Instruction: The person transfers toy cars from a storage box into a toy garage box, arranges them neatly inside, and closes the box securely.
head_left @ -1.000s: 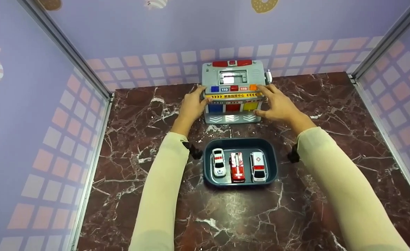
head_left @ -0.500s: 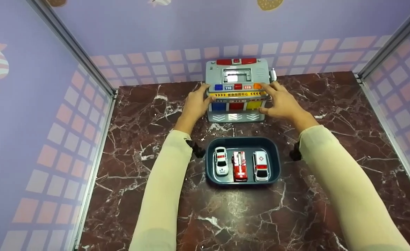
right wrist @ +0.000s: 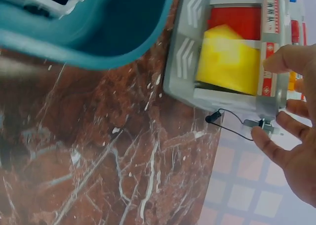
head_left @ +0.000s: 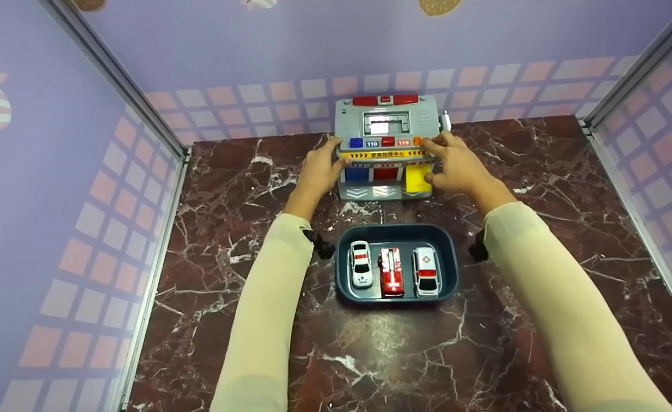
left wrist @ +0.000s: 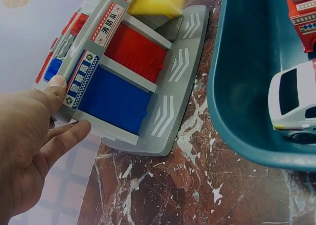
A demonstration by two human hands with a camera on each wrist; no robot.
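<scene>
A grey toy garage (head_left: 384,129) stands at the back, with blue, red and yellow doors and colored buttons. My left hand (head_left: 317,174) holds its left edge, the thumb on the front and fingers at the side. My right hand (head_left: 461,166) is at the right end, its index finger on the orange button (head_left: 418,141) and its thumb on the front strip. The yellow door (head_left: 417,178) is swung outward and blurred in the right wrist view. The blue door (left wrist: 113,99) and red door (left wrist: 136,52) stay down.
A dark teal tray (head_left: 396,302) sits in front of the garage, holding a white police car (head_left: 361,264), a red fire truck (head_left: 392,272) and an ambulance (head_left: 426,272). A cord (right wrist: 237,131) hangs at the garage's right side. Patterned walls surround the marble-look surface.
The yellow door has swung outward from its closed position. Both hands stay in about the same places on the garage; the view shifts slightly.
</scene>
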